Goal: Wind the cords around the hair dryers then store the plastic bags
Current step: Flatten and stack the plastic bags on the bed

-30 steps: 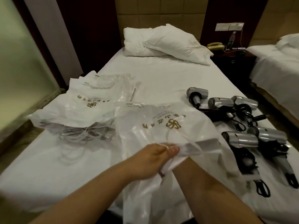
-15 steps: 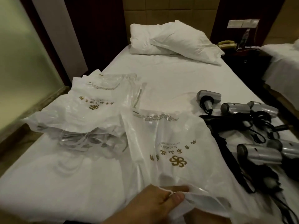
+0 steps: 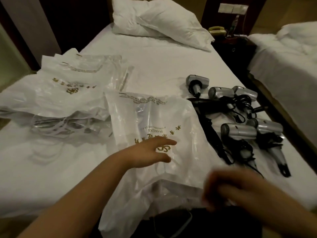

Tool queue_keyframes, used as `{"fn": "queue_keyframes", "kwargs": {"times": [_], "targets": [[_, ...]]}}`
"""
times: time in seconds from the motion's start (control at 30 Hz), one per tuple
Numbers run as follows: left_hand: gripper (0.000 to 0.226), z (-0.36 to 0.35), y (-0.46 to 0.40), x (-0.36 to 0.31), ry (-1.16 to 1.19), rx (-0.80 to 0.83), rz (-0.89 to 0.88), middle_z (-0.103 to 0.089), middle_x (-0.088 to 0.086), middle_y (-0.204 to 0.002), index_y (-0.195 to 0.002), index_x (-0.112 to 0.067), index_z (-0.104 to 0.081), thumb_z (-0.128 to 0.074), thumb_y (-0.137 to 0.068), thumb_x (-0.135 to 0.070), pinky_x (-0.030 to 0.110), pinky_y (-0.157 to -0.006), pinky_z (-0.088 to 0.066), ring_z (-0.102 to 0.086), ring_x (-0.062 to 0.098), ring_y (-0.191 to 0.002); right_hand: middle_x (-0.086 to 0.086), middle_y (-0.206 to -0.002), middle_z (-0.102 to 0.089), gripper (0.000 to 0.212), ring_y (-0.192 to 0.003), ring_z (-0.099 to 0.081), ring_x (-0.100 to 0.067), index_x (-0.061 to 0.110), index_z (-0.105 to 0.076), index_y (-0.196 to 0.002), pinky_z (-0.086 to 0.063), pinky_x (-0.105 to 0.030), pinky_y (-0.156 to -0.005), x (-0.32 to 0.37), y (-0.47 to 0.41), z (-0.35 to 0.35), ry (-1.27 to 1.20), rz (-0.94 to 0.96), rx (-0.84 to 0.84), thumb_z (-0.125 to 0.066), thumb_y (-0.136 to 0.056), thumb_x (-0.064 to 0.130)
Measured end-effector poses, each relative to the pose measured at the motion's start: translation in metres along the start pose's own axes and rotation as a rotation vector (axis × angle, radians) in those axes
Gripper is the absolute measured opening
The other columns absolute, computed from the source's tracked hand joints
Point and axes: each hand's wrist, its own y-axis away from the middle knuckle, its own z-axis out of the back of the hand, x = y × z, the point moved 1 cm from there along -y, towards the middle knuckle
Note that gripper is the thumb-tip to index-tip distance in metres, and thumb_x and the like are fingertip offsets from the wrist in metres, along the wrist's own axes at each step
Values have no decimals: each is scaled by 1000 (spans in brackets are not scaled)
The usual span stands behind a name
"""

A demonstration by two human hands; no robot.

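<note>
A white plastic bag (image 3: 154, 117) with gold print lies flat on the bed in front of me, its near end hanging over the bed's edge. My left hand (image 3: 149, 152) rests on it with fingers spread and straight. My right hand (image 3: 228, 191) is blurred at the lower right, fingers loosely curled near the bag's near edge; whether it holds the bag is unclear. A pile of similar bags (image 3: 68, 93) lies to the left. Several silver hair dryers (image 3: 240, 133) with black cords lie in a cluster to the right.
The white bed (image 3: 163, 66) has two pillows (image 3: 163, 24) at its head. A dark nightstand with a telephone (image 3: 217, 30) stands at the back right, beside a second bed (image 3: 288, 57). A dark object (image 3: 173, 220) sits below the bag's hanging end.
My left hand has let go of the bag's near edge and now lies flat on it. The bag has been spread out on the bed. My right hand has come into view.
</note>
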Motion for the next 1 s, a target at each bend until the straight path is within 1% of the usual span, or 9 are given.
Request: {"fn": "queue_keyframes", "kwargs": {"times": [0.1, 0.17, 0.27, 0.43, 0.57, 0.7, 0.8, 0.9, 1.0], "targets": [[38, -11, -23, 6, 378, -27, 16, -43, -14, -139, -128, -39, -51, -55, -90, -41, 24, -102, -28, -36, 6, -133, 1, -103, -68, 23, -97, -61, -10, 16, -67, -101, -45, -19, -83, -6, -74, -4, 192, 160, -564, -47, -92, 8], [47, -14, -34, 27, 158, -176, 77, -29, -4, -153, -141, -35, -40, -38, -95, -47, 34, -109, -22, -18, 15, -144, -5, -141, -46, 38, -131, -39, -19, 14, -51, -132, -28, -23, -105, -26, -132, -17, 510, 68, -513, -43, -95, 11], [61, -20, -36, 76, -500, -148, 269, 20, -8, -157, -151, -30, -2, -25, -99, -51, 49, -116, 3, 17, 20, -145, 6, -158, -10, 48, -146, -5, -21, 32, -25, -146, -2, -53, -115, -97, -168, -31, 853, -216, -265, -33, -99, 29], [76, -35, -16, 113, -629, -227, 362, 39, -7, -144, -138, -25, 33, -28, -98, -45, 48, -115, 9, 21, 20, -144, 10, -158, 9, 54, -145, 12, -18, 40, -3, -149, 10, -58, -111, -149, -153, -40, 817, -334, -268, -23, -98, 43], [75, -50, -23, 108, -524, -329, 482, 21, 4, -157, -146, -9, 22, -23, -98, -46, 45, -117, 5, 15, 18, -145, 2, -159, -1, 55, -146, 1, -24, 29, -13, -149, 1, -55, -114, -132, -161, -38, 804, -337, -264, -33, -98, 33], [77, -48, -34, 96, -523, -339, 366, 32, -7, -151, -140, -19, 32, -24, -97, -52, 52, -115, 2, 20, 19, -144, 3, -159, -2, 55, -145, -2, -22, 27, -17, -148, -5, -49, -115, -111, -175, -42, 785, -154, -338, -38, -97, 31], [77, -34, -40, 107, -442, -216, 473, 10, -2, -159, -151, -17, 8, -29, -96, -56, 54, -114, -9, 2, 26, -147, -1, -157, -12, 51, -142, -17, -26, 24, -26, -145, -19, -48, -112, -118, -177, -35, 767, -220, -334, -41, -96, 32], [56, -16, -28, 100, -234, -627, 420, -34, 9, -145, -137, -12, -36, -51, -92, -42, 45, -100, -36, -39, 33, -129, -9, -154, -18, 52, -130, -38, -28, 13, -27, -144, -36, -38, -102, -121, -170, -14, 601, -262, -679, -45, -97, 25], [84, -14, -7, 85, -16, -1045, 529, -5, 12, -157, -149, -7, -11, -65, -87, -26, 42, -96, -42, -41, 37, -128, -13, -154, -15, 64, -123, -46, -34, 5, -18, -146, -42, -38, -97, -124, -176, 12, 257, -337, -846, -52, -94, 18]]}}
